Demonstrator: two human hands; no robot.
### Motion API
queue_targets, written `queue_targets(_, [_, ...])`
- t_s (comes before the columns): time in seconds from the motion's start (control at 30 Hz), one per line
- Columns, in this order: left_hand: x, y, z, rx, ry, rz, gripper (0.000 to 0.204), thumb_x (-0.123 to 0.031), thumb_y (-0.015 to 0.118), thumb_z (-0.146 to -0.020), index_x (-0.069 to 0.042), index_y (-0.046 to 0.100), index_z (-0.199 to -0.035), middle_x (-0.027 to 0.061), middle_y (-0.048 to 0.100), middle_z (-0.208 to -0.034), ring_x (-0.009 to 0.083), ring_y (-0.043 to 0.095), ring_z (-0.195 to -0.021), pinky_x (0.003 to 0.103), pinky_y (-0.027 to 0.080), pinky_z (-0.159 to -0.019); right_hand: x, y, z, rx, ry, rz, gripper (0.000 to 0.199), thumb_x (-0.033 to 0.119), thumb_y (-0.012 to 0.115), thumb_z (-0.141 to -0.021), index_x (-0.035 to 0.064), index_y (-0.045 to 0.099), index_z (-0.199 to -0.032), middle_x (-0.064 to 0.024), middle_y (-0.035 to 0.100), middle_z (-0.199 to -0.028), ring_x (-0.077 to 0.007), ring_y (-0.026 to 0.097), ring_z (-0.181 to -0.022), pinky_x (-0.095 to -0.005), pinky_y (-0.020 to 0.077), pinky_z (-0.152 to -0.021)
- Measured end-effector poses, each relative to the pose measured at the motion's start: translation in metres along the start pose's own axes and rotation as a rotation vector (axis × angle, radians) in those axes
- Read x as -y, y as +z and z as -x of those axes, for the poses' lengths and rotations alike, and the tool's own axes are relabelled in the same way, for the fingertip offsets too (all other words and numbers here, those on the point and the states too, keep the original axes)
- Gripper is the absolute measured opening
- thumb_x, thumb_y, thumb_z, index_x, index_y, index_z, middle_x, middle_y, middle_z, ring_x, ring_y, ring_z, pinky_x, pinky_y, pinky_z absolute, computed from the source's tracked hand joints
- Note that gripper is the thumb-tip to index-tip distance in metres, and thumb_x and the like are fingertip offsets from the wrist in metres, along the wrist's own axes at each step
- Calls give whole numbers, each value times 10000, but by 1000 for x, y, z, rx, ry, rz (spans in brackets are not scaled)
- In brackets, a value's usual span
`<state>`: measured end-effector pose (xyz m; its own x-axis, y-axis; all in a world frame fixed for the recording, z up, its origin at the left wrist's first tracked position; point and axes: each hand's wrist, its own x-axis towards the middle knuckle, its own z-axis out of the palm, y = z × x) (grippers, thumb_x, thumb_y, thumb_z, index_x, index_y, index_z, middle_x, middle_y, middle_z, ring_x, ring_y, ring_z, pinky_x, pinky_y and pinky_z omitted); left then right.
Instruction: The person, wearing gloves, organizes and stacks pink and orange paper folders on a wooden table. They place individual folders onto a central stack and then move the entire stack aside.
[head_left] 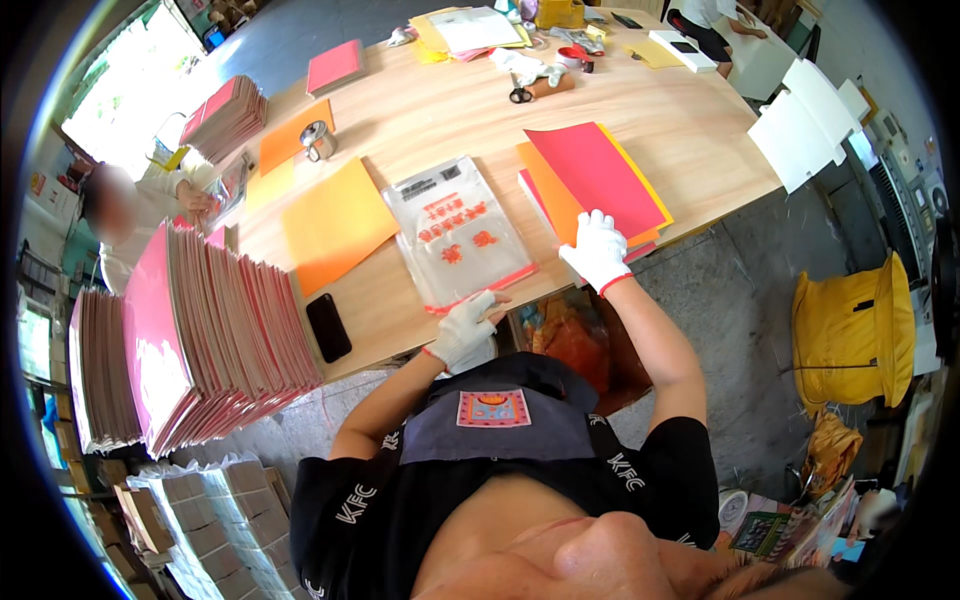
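Observation:
My left hand (466, 328), in a white knit glove with bare fingertips, is at the table's near edge. Its half-bent fingers are apart, beside the red-trimmed lower edge of a clear plastic bag (420, 270) with red print. To the right, my gloved right hand (598, 250) rests on a fanned stack of coloured sheets, thumb spread and fingers laid on the paper. A red sheet (600, 175) is uppermost there, over an orange sheet (545, 185) and a yellow sheet (655, 190). What lies beneath my right palm is hidden.
Orange paper (340, 225), a black phone (328, 327) and a metal mug (318, 141) lie left of the bag. Tall pink-covered stacks (225, 340) stand at the left, near a co-worker's hand (194, 197). Farther back are scissors (521, 95) and red tape (573, 58).

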<state>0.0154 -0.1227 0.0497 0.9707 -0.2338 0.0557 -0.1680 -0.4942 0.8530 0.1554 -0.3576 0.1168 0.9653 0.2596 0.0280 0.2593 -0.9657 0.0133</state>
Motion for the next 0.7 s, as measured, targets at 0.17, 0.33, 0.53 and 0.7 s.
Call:
queue_targets(0.17, [26,-12,66,-55,-116,4,256,-161,599,-884,-115,611,-1136,88,646,-1106,275,615,-1036,353,478,-887,-15,16,-1,13,-23,35,429,330,571,-826,62,509,-1155,-139,553,-1130,-299,567,-1057,-452,530,-778])
queue_targets(0.33, [39,-20,95,-53,-128,76,243,-148,595,-884,-100,610,-1122,111,645,-1091,293,616,-1017,361,480,-871,-64,27,-7,-18,-33,-48,296,196,516,-839,91,551,-1114,-108,600,-1113,-336,578,-1031,-486,502,-820])
queue_targets(0.53, [41,-30,105,15,-158,86,243,-147,611,-902,-87,623,-1137,120,654,-1056,238,629,-1013,333,475,-871,-46,31,-4,-11,53,-13,390,353,609,-825,85,574,-1106,-110,572,-1186,-344,553,-1059,-488,483,-847])
queue_targets(0.7, [58,-26,113,-7,-137,76,238,-113,611,-893,-62,622,-1125,122,651,-1045,235,625,-1009,327,482,-870,-50,19,-10,50,29,-85,382,386,591,-833,84,599,-1068,-117,574,-1189,-359,543,-1073,-452,461,-902])
